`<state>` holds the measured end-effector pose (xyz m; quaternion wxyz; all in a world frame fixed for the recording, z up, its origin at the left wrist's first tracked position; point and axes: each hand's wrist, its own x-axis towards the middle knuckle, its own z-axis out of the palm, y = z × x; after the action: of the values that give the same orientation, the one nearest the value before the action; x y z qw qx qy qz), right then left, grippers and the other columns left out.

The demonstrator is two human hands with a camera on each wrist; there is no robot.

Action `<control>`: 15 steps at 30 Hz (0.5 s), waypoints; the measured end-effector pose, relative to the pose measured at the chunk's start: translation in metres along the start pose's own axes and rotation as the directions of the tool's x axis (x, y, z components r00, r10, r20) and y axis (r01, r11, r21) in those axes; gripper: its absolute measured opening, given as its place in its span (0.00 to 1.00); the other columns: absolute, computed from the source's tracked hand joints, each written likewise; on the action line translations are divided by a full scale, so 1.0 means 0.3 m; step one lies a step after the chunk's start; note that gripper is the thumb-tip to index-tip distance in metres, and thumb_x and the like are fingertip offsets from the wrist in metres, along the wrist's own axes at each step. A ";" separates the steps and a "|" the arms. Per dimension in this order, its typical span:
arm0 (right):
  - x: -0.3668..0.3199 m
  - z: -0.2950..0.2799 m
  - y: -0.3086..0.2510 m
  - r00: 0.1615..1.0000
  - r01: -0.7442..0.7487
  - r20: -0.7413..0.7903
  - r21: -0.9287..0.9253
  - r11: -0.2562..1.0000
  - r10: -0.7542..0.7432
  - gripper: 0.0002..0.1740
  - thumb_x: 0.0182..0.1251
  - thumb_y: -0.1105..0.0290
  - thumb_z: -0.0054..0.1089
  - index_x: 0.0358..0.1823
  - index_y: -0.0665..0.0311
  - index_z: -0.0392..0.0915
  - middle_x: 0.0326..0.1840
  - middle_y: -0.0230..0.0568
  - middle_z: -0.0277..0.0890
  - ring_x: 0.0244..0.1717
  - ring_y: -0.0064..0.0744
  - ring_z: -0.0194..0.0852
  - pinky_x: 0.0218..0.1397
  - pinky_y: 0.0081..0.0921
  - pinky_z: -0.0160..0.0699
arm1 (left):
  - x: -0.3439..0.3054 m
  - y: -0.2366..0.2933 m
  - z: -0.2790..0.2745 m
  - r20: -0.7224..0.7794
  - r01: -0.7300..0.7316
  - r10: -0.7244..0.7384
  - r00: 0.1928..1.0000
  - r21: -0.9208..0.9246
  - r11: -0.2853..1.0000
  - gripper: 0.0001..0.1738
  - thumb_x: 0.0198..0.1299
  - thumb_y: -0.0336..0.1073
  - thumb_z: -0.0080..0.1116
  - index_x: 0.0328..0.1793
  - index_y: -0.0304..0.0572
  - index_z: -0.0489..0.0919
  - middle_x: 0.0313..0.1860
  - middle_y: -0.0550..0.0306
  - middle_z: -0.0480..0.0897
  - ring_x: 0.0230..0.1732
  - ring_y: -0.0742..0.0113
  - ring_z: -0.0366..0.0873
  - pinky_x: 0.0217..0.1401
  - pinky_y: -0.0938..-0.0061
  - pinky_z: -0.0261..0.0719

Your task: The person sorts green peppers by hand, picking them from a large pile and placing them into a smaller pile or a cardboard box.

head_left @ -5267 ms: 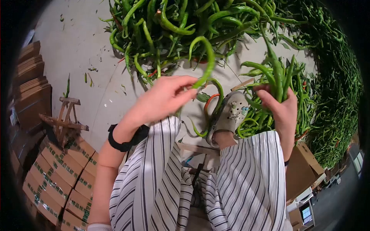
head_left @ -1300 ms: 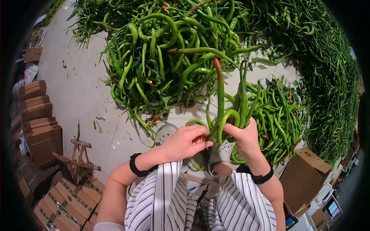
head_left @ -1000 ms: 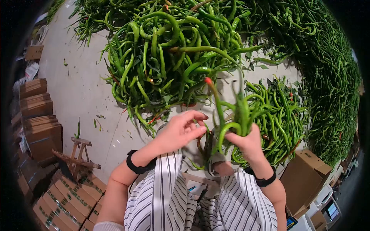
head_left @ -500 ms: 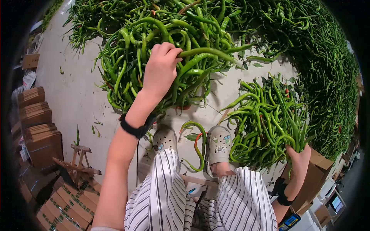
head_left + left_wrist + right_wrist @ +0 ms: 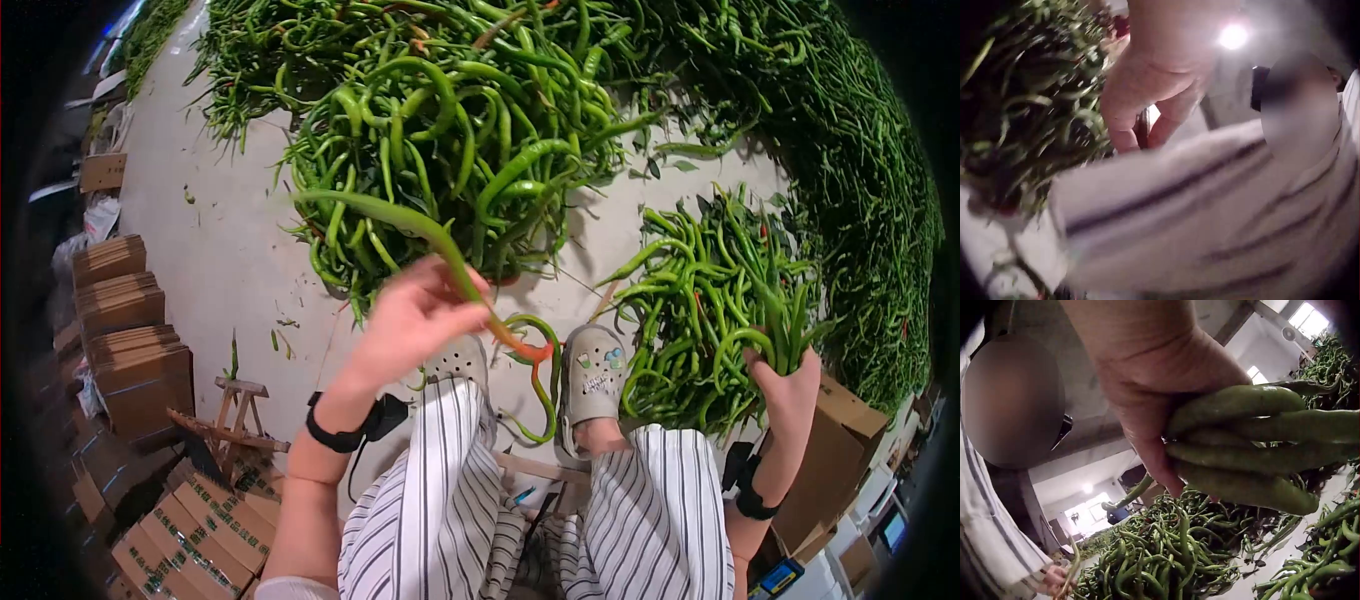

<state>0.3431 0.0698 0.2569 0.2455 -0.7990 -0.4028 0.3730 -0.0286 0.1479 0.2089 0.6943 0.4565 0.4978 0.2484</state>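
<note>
My left hand (image 5: 420,318) holds one long green pepper (image 5: 400,222) with a reddish tip, lifted above my left knee, its length stretching up and left toward the big pepper pile (image 5: 470,120). The left wrist view is blurred and shows my left hand (image 5: 1147,94) over striped cloth. My right hand (image 5: 790,375) grips a bunch of green peppers (image 5: 775,320) out to the right, over the smaller pepper pile (image 5: 700,300). In the right wrist view the right hand (image 5: 1166,406) is wrapped around several thick green peppers (image 5: 1241,444).
My feet in grey clogs (image 5: 592,372) rest on the concrete floor (image 5: 220,260), with a curled pepper (image 5: 540,370) between them. Stacked cardboard boxes (image 5: 130,370) and a wooden stool (image 5: 230,420) stand at left. A brown box (image 5: 825,470) sits at right. A wall of peppers (image 5: 860,200) fills the right edge.
My left hand has pulled back from the big pile with one long pepper in it. My right hand still grips its bunch low on the right.
</note>
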 end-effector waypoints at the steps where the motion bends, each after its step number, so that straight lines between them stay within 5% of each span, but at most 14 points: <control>1: 0.002 0.000 0.013 1.000 0.022 -0.008 0.007 1.000 -0.022 0.15 0.49 0.79 0.60 0.41 0.71 0.74 0.35 0.33 0.77 0.32 0.16 0.68 0.36 0.16 0.67 | 0.005 -0.081 0.013 0.142 0.158 -0.143 0.979 -0.100 0.982 0.14 0.56 0.25 0.57 0.48 0.33 0.71 0.40 0.52 0.78 0.37 0.68 0.79 0.42 0.75 0.81; 2: 0.000 -0.002 0.026 0.999 0.036 -0.012 0.010 0.999 -0.035 0.15 0.48 0.79 0.60 0.41 0.71 0.75 0.34 0.33 0.77 0.31 0.15 0.67 0.35 0.16 0.67 | 0.005 -0.145 0.021 0.231 0.274 -0.229 0.946 -0.186 0.944 0.15 0.55 0.25 0.57 0.49 0.33 0.71 0.41 0.52 0.78 0.39 0.67 0.80 0.43 0.74 0.81; 5: 0.008 -0.001 0.031 0.998 0.048 -0.039 -0.051 0.998 -0.050 0.13 0.47 0.77 0.63 0.36 0.71 0.75 0.27 0.29 0.75 0.26 0.15 0.64 0.30 0.15 0.64 | 0.000 -0.215 0.013 0.237 0.307 -0.235 0.943 -0.336 0.891 0.14 0.56 0.26 0.56 0.49 0.34 0.70 0.43 0.49 0.78 0.42 0.63 0.80 0.44 0.71 0.82; 11: 0.010 0.014 0.023 0.998 -0.010 -0.057 -0.068 0.998 0.006 0.14 0.47 0.76 0.64 0.36 0.72 0.75 0.27 0.30 0.75 0.26 0.15 0.64 0.30 0.15 0.64 | 0.003 -0.130 -0.041 0.211 0.120 0.023 0.977 -0.638 0.760 0.13 0.58 0.25 0.51 0.49 0.35 0.67 0.43 0.46 0.77 0.45 0.50 0.79 0.45 0.67 0.82; 15: 0.009 0.022 0.029 0.999 0.017 -0.030 -0.006 1.000 -0.017 0.16 0.46 0.74 0.65 0.38 0.72 0.74 0.29 0.32 0.76 0.27 0.16 0.66 0.32 0.16 0.66 | 0.006 -0.110 -0.065 0.208 0.064 0.101 0.973 -0.661 0.748 0.12 0.58 0.24 0.51 0.48 0.36 0.66 0.44 0.46 0.76 0.46 0.47 0.79 0.46 0.65 0.82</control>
<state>0.3429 0.0679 0.2459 0.2524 -0.8018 -0.4069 0.3575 -0.0495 0.1419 0.1773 0.8613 0.2109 0.2887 0.3610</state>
